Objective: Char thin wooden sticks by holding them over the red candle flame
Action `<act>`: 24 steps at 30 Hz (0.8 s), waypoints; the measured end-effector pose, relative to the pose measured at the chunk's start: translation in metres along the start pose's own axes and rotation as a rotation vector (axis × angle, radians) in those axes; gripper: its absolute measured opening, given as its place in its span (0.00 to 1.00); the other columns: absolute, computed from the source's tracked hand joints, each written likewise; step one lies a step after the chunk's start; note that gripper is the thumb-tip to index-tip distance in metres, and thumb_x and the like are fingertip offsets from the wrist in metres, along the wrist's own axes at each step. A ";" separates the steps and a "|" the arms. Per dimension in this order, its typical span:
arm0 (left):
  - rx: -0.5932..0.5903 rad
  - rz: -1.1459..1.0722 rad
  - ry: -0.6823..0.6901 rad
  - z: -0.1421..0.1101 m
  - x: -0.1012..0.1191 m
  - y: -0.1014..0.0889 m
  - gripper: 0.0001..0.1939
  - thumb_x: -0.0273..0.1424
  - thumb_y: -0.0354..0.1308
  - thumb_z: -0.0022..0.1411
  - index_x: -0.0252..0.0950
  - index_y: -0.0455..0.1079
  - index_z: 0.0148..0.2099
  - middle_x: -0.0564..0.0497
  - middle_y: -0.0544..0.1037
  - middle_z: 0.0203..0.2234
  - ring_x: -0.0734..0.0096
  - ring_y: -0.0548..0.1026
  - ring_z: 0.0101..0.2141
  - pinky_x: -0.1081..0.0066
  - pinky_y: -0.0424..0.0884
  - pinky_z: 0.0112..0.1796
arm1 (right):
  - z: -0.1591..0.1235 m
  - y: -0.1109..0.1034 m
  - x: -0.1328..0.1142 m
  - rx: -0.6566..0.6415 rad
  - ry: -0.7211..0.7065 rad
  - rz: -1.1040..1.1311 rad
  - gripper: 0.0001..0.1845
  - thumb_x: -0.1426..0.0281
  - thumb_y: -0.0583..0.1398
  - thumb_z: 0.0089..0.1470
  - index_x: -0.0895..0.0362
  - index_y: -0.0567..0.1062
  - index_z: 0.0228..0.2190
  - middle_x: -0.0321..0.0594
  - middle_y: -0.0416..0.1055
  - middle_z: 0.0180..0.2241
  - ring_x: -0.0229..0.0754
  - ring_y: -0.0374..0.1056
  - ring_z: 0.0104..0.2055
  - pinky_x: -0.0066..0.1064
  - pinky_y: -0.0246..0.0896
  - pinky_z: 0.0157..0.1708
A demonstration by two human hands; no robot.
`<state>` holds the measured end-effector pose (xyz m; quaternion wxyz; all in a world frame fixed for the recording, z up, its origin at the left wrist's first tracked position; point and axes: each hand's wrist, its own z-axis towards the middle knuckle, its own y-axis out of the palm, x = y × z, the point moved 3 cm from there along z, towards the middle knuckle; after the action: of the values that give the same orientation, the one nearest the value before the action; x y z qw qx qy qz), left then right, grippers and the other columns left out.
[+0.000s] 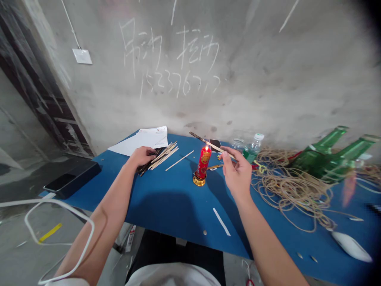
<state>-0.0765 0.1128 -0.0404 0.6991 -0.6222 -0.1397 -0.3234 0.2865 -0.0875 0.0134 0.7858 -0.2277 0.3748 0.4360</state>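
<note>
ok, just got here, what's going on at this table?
A person's right hand holds a thin stick with its middle at the flame of a lit red candle. The far part is dark, the part nearer the hand pale. The left hand is on a heap of sticks, some dark, some pale; whether it grips any is unclear. One pale stick lies apart, and tangled string is off to the right.

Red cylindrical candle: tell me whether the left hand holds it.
No, the candle stands on a gold-coloured base, apart from the left hand.
</note>
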 end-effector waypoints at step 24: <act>0.079 -0.031 0.174 -0.015 0.060 0.016 0.16 0.42 0.60 0.63 0.43 0.84 0.47 0.50 0.86 0.38 0.59 0.82 0.39 0.64 0.74 0.45 | -0.002 0.005 0.000 -0.049 0.045 0.003 0.21 0.55 0.61 0.65 0.53 0.78 0.52 0.43 0.80 0.39 0.31 0.59 0.17 0.27 0.55 0.15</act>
<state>-0.0245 0.0818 -0.0193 0.7276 -0.5613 -0.1009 -0.3813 0.2818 -0.0860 0.0118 0.7707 -0.2559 0.3822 0.4410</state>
